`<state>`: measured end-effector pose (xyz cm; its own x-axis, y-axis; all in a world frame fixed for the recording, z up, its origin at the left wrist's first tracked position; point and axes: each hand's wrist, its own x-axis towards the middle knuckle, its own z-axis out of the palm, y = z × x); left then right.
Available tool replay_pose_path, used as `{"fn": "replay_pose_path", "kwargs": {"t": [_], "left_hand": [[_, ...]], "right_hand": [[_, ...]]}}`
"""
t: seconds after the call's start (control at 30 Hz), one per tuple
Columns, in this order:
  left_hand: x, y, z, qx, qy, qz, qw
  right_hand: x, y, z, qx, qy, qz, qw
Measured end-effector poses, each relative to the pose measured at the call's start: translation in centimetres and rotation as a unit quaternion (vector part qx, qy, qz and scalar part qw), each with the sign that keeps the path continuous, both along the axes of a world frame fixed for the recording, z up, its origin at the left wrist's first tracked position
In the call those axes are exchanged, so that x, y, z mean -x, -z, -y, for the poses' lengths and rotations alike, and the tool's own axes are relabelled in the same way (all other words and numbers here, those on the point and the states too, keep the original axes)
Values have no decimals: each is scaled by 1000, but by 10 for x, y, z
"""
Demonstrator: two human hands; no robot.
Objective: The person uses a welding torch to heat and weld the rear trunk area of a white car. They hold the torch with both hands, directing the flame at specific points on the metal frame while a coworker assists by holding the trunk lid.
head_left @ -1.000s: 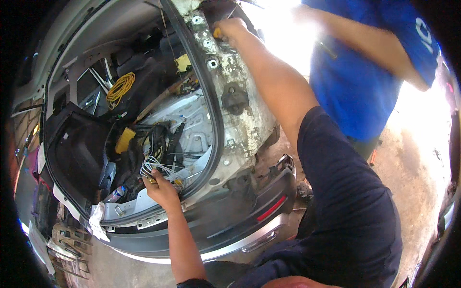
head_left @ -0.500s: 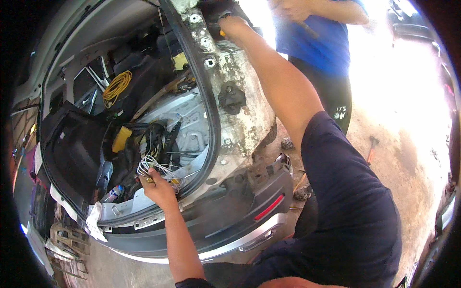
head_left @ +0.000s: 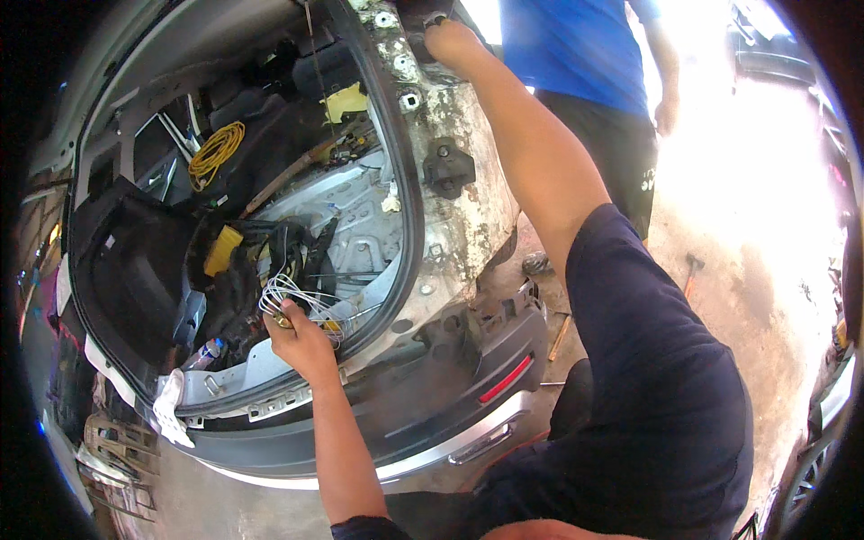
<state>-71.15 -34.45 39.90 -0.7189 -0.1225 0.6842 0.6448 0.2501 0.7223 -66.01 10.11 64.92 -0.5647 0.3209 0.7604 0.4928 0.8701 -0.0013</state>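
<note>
My left hand point(head_left: 306, 346) is closed on a loose bundle of thin white wire point(head_left: 286, 286) over the rear sill of a car's open boot. A small brass-coloured piece shows at its fingers. Farther up, my right hand point(head_left: 455, 45) is closed at the top of the rear corner panel point(head_left: 475, 211), whose white paint is patchy. Something dark shows at its fingertips, too hidden to name. Between the hands runs the black rubber seal point(head_left: 414, 193) of the boot opening. Dark wiring point(head_left: 310, 256) lies inside on the bare metal floor, just beyond my left hand.
A coiled yellow cable point(head_left: 216, 155) and a yellow block point(head_left: 222, 250) are inside the car. A white glove point(head_left: 169, 409) hangs on the sill near a small bottle point(head_left: 205, 354). Below is the grey bumper point(head_left: 432, 387). A person in blue point(head_left: 571, 45) stands close beyond my right arm; a hammer point(head_left: 691, 274) lies on the floor.
The view has shifted slightly. A yellow-orange bit beneath my right hand no longer shows. The person in blue has lowered an arm to their side. My left hand still grips the wire.
</note>
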Motion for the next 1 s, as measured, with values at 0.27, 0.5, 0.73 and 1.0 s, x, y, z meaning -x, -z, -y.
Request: {"fn": "replay_pose_path", "kwargs": {"t": [0.27,0.5,0.73,1.0], "left_hand": [[-3,-6,3,0,15,-15,1000],[-4,-12,-4,-32,45,28,998],[-1,-10,-14,-23,42,-2,999],[3,-10,-9,0,33,-2,999]], "right_hand": [[22,-15,18,564,-331,-398,643],[67,-30,-65,2,151,75,986],[71,-34,-78,63,149,-55,985],[67,-20,-92,-51,108,-83,989]]}}
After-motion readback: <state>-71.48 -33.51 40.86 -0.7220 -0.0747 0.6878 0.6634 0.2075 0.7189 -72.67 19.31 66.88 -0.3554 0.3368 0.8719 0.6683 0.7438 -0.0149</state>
